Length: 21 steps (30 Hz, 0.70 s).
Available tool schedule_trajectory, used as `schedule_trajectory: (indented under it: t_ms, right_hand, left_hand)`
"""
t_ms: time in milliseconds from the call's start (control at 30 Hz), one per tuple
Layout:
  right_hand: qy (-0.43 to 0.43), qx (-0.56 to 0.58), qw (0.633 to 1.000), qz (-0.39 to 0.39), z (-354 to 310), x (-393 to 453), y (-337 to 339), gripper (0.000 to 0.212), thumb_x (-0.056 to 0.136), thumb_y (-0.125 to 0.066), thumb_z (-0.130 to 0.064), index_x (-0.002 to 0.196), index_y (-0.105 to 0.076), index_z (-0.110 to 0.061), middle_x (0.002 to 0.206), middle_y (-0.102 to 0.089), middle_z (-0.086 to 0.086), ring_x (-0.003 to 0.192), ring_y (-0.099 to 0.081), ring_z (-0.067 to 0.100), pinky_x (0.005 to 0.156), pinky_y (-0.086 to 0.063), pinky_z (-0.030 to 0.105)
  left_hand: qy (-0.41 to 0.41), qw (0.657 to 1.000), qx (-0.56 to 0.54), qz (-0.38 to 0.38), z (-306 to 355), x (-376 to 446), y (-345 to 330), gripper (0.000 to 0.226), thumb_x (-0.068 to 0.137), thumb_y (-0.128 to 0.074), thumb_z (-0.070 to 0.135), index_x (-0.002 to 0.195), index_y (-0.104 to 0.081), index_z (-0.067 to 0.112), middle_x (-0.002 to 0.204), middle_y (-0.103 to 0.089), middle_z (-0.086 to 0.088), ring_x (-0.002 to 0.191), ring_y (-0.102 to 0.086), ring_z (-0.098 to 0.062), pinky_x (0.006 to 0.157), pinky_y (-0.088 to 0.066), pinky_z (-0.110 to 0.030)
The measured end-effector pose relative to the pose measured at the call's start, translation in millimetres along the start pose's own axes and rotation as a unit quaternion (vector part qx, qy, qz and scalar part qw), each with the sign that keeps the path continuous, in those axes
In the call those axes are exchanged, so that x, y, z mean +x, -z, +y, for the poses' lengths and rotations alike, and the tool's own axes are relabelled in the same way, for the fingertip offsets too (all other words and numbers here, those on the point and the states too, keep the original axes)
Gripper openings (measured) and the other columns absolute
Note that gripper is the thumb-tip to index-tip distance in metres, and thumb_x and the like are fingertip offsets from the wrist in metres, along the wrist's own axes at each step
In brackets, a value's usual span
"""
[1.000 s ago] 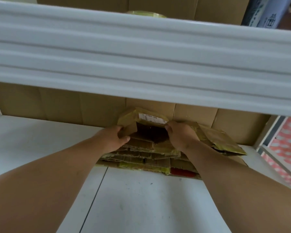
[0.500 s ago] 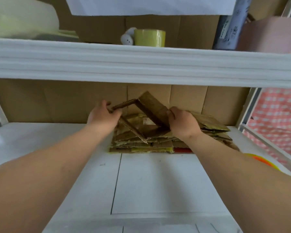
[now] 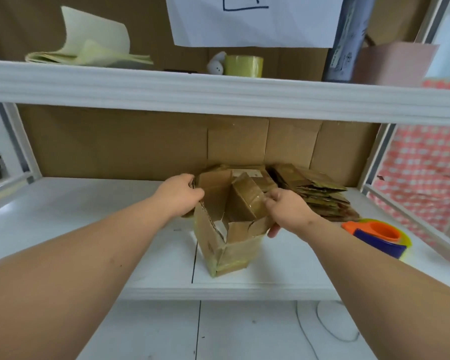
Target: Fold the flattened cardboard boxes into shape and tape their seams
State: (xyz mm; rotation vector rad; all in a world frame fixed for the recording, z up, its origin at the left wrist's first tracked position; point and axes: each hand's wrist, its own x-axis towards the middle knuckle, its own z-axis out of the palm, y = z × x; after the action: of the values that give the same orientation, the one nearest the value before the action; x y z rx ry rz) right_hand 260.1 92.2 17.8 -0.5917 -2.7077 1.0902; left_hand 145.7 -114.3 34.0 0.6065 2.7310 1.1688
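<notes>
A small cardboard box (image 3: 229, 229), opened into shape and standing on the white shelf (image 3: 115, 229) near its front edge, was held by both hands. The left hand (image 3: 178, 194) gripped the rim of the box's left wall, its fingers curled over the cardboard edge. The right hand (image 3: 287, 211) pinched the right wall, thumb under and fingers bent over the top beside a loose flap (image 3: 247, 201) glossy with old tape. The inner flaps stood partly raised, and the white shelf showed through a gap at the bottom. Yellowish tape ran along the box's lower front corner.

Behind the box, against the cardboard backing at the rear edge of the shelf, lay the stack of flattened boxes (image 3: 312, 193), fanned out toward the right. One of them carried a pale label (image 3: 250, 173), its print too small to read. Near the right edge of the shelf lay a tape dispenser (image 3: 377, 236), orange and blue with a yellow-green roll.

On the upper shelf (image 3: 218, 92) stood a yellow tape roll (image 3: 243, 65) touching a small white figure (image 3: 217, 64), with pale yellow sheets (image 3: 89, 48) toward the left. A white paper (image 3: 252, 22) hung above, bearing part of a blue hand-drawn outline, no readable words. A dark package (image 3: 344, 40) at the right had illegible print.
</notes>
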Motion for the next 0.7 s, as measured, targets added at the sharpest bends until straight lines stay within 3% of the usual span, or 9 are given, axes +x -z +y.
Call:
schedule_trajectory:
  t_ms: [100,200,267,400,467,533,600,700]
  right_hand:
    - [0.011,0.002,1.0,-0.007,5.7,0.8,8.4,0.023,0.104,-0.045,-0.032,0.121,-0.056,-0.021,0.095,-0.068,-0.002,0.06,-0.072,0.014,0.068,-0.049,0.022]
    - [0.011,0.031,0.999,0.005,12.9,9.7,18.5,0.022,0.101,-0.053,-0.029,0.12,-0.056,-0.018,0.092,-0.071,0.002,0.066,-0.074,0.014,0.08,-0.057,0.03]
    - [-0.007,0.11,0.994,0.012,18.8,18.3,21.7,0.03,0.099,-0.059,-0.027,0.125,-0.055,-0.013,0.102,-0.07,0.006,0.074,-0.075,0.018,0.086,-0.06,0.038]
    - [-0.008,0.166,0.986,-0.012,27.7,25.0,19.2,0.051,0.086,-0.071,-0.04,0.127,-0.048,-0.021,0.116,-0.065,0.006,0.102,-0.067,0.022,0.096,-0.054,0.042]
    - [0.007,0.163,0.986,-0.031,31.2,25.2,14.6,0.044,0.085,-0.072,-0.044,0.115,-0.05,-0.021,0.111,-0.064,0.005,0.099,-0.062,0.02,0.09,-0.053,0.038]
    - [0.032,0.13,0.991,-0.018,32.6,25.4,11.1,0.033,0.087,-0.072,-0.042,0.1,-0.05,-0.02,0.102,-0.061,0.005,0.086,-0.057,0.018,0.073,-0.049,0.031]
    - [0.052,0.102,0.993,0.0,32.8,27.4,9.0,0.031,0.087,-0.073,-0.037,0.093,-0.048,-0.02,0.094,-0.06,0.005,0.076,-0.054,0.017,0.066,-0.047,0.03]
    - [0.05,0.11,0.992,-0.023,32.4,27.3,8.2,0.032,0.088,-0.074,-0.032,0.095,-0.046,-0.018,0.086,-0.062,0.005,0.068,-0.058,0.015,0.062,-0.05,0.027]
  left_hand:
    - [0.008,0.999,-0.039,0.004,7.6,-4.1,-9.1,0.061,0.095,-0.056,0.046,0.148,-0.038,0.022,0.13,-0.05,-0.004,0.108,-0.057,-0.026,0.091,-0.055,-0.041]
    - [0.029,0.999,-0.028,0.032,14.8,-0.5,-17.1,0.053,0.09,-0.054,0.063,0.121,-0.056,0.02,0.126,-0.046,-0.002,0.107,-0.055,-0.026,0.097,-0.05,-0.045]
    - [0.049,0.997,-0.063,0.017,18.0,0.0,-20.5,0.043,0.092,-0.054,0.06,0.108,-0.056,0.021,0.114,-0.054,-0.002,0.102,-0.056,-0.023,0.098,-0.049,-0.047]
    - [0.066,0.994,-0.08,-0.033,18.1,-4.6,-24.9,0.035,0.095,-0.054,0.05,0.114,-0.057,0.02,0.115,-0.057,-0.002,0.104,-0.054,-0.02,0.097,-0.049,-0.043]
    - [0.065,0.994,-0.078,-0.043,17.6,-7.1,-24.7,0.039,0.095,-0.053,0.053,0.117,-0.059,0.021,0.12,-0.057,0.0,0.11,-0.052,-0.021,0.094,-0.048,-0.04]
    - [0.059,0.993,-0.088,-0.052,18.2,-11.4,-23.3,0.043,0.093,-0.051,0.061,0.116,-0.058,0.025,0.115,-0.055,0.006,0.11,-0.05,-0.017,0.092,-0.045,-0.036]
    - [0.056,0.991,-0.1,-0.073,16.5,-15.3,-20.3,0.05,0.087,-0.053,0.067,0.113,-0.059,0.024,0.109,-0.056,0.01,0.107,-0.052,-0.014,0.093,-0.047,-0.034]
    - [0.056,0.981,-0.113,-0.146,9.0,-21.7,-14.7,0.063,0.07,-0.075,0.065,0.115,-0.063,0.023,0.119,-0.059,0.004,0.11,-0.056,-0.015,0.096,-0.05,-0.032]
